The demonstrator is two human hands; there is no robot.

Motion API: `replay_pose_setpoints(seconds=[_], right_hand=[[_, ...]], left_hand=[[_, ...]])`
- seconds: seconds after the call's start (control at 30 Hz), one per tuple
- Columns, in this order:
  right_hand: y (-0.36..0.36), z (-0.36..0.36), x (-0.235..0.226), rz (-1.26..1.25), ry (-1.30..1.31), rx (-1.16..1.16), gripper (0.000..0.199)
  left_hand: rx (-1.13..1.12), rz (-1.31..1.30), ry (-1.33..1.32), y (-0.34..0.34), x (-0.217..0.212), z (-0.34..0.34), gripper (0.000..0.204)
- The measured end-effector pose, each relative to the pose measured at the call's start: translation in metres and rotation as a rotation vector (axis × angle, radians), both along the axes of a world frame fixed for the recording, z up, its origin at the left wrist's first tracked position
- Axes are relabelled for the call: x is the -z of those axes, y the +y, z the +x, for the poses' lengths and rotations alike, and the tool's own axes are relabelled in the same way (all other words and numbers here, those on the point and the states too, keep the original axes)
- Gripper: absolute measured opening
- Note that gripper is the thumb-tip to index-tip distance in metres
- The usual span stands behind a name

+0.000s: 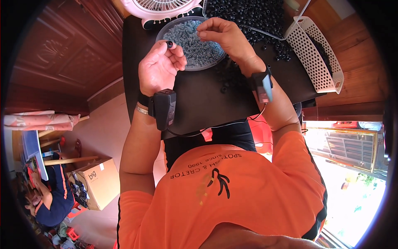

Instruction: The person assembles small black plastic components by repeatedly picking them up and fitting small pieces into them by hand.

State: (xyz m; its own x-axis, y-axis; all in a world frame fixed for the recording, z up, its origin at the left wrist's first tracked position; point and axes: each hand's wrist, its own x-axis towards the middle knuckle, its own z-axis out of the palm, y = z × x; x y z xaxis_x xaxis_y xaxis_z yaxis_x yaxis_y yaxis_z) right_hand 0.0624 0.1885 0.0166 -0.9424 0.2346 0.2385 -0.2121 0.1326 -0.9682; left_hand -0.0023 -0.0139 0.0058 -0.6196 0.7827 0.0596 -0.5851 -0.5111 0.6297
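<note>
Orange tee w/ black trim, black wrist devices on both arms, thin cable, bracelet on left.

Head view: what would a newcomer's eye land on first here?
The two raised hands at top centre: the left hand pinches a small black ring at its fingertips, while the right hand reaches over a round bowl of grey parts. Behind lie a heap of black rings on the dark table and a white perforated basket at right.

My right hand covered part of the round tray; whatever its fingertips pinched was too small to tell. The pink fan was cut off above.
</note>
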Motion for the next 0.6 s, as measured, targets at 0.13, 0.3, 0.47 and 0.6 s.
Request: replay_pose_setpoints(seconds=[0.13,0.3,0.47,0.6], right_hand=[[0.000,0.004,-0.002,-0.318,-0.024,-0.144,0.015],[-0.015,0.008,-0.007,-0.276,0.101,-0.161,0.013],[-0.036,0.018,-0.016,-0.234,0.165,-0.257,0.012],[-0.038,0.016,-0.014,-0.183,0.240,-0.154,0.012]], left_hand=[[0.031,-0.019,0.057,0.001,0.000,0.005,0.017],[0.047,-0.063,0.077,0.003,0.000,0.010,0.018],[0.066,-0.092,0.082,0.007,-0.001,0.019,0.018],[0.051,-0.078,0.074,0.006,-0.002,0.019,0.018]])
